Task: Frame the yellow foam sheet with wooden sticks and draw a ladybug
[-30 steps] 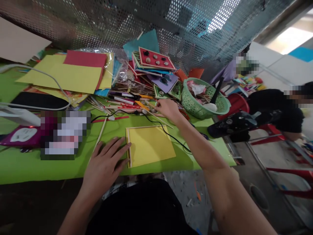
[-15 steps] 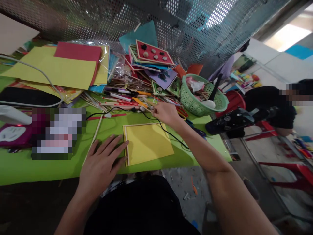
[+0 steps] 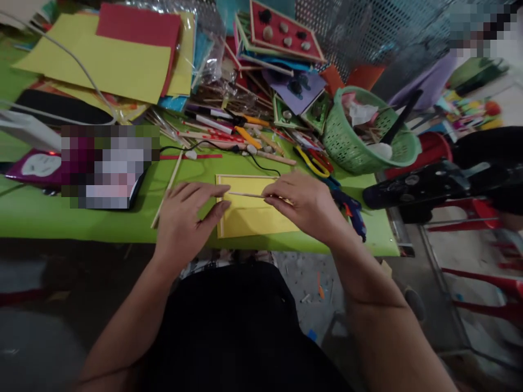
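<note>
My right hand (image 3: 304, 204) pinches a thin stick (image 3: 247, 194) between thumb and fingers, holding it level over a yellow card (image 3: 257, 220). The card lies on the green table cover (image 3: 196, 223), with thin pale wooden strips along its top and left edges. At the stick's far end is my left hand (image 3: 183, 215), thumb and fingertips a little apart. Whether the left fingertips touch the stick I cannot tell. Another long wooden stick (image 3: 174, 177) lies just left of the card.
Behind the card are pens, sticks and a black cable (image 3: 204, 143). A green basket (image 3: 339, 133), yellow-handled scissors (image 3: 312, 163) and a blue glue gun (image 3: 353, 212) are on the right. Coloured sheets (image 3: 98, 60), a phone (image 3: 118, 169) and framed stone pictures (image 3: 286, 32) surround the workspace.
My right hand has come back from the pile of pens and sticks and now holds a thin stick above the card. My left hand has lifted from the card's left edge.
</note>
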`<action>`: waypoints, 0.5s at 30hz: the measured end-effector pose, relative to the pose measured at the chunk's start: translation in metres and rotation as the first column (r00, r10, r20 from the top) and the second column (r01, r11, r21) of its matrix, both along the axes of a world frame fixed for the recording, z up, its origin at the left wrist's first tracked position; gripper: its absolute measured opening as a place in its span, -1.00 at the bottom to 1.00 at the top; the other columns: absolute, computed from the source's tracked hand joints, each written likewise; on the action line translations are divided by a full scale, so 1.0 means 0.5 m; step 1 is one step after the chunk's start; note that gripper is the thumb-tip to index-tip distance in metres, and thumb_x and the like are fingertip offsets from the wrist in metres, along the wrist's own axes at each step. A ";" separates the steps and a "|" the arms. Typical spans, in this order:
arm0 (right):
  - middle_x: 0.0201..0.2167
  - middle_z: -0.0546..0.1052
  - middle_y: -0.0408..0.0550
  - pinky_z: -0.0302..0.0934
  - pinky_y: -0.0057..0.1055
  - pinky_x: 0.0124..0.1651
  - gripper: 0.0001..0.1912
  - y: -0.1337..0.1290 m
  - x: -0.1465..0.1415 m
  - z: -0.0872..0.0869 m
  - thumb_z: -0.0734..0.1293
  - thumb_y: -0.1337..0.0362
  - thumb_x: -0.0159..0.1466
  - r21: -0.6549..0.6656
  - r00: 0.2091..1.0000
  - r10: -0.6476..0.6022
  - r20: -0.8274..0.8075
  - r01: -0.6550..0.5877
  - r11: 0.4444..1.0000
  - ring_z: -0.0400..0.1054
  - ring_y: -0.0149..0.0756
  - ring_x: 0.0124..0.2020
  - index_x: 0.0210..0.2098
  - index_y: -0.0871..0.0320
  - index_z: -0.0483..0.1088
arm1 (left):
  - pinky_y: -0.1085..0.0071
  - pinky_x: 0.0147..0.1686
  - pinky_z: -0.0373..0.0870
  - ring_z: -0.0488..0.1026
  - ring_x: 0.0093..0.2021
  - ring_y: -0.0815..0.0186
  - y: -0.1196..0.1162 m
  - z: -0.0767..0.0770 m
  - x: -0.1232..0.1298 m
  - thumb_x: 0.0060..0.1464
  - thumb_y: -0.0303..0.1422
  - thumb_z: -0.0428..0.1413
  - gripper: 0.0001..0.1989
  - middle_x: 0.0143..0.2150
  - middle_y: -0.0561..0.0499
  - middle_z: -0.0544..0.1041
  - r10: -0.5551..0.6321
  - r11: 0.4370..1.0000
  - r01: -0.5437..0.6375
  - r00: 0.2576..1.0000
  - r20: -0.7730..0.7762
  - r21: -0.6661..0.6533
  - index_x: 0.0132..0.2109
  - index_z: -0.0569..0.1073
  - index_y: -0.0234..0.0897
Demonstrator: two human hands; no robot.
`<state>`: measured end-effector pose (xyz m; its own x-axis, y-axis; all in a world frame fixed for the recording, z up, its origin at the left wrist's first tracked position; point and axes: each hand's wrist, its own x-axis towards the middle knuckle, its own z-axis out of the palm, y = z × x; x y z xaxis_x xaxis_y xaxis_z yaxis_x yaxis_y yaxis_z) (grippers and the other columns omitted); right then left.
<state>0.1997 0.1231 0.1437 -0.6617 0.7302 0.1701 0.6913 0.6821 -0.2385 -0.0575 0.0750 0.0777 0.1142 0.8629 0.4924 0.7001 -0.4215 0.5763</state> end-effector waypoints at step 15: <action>-0.28 0.68 -0.06 0.25 -0.27 -0.12 -0.87 -0.083 0.037 -0.067 0.36 0.26 0.48 -0.090 0.979 0.020 -0.201 -0.039 0.995 0.52 -0.20 -0.22 -0.17 0.07 0.58 | 0.19 -0.02 0.43 0.61 -0.06 0.17 -0.055 -0.038 0.007 0.39 -0.27 0.16 -0.86 -0.14 0.02 0.70 -0.017 0.999 0.017 1.000 0.010 -0.030 -0.09 0.63 -0.12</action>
<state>0.2183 0.0817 0.1102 -0.6430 0.7295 0.2331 0.6031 0.6699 -0.4331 -0.0541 0.0473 0.0586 0.1243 0.8753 0.4674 0.6870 -0.4158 0.5960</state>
